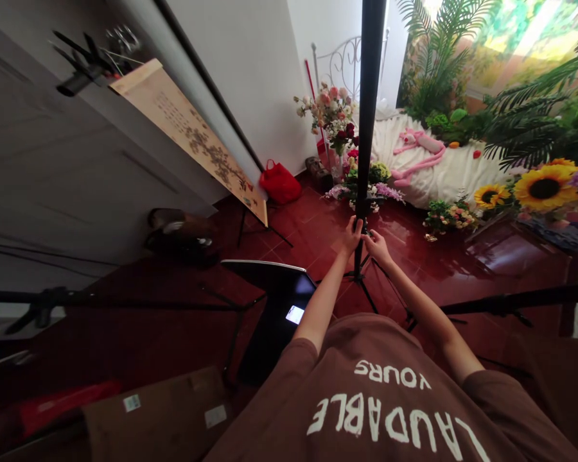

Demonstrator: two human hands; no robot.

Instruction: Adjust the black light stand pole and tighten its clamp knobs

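A black tubular stand (368,96) rises upright in front of me, its legs spread on the red tiled floor. My left hand (351,236) is wrapped round its pole at a joint, low down. On the other side of the same joint, my right hand (377,248) has its fingers closed on a small part, apparently a knob, that the fingers mostly hide. Both forearms reach down and forward from my brown T-shirt.
To the left stand a hanging scroll (200,138), a red bag (279,182) and a black chair-like seat (270,333) with a lit phone (295,314). Flowers (334,109), a pink plush toy (421,151) on white cloth and sunflowers (544,187) lie ahead. A cardboard box (158,417) sits lower left.
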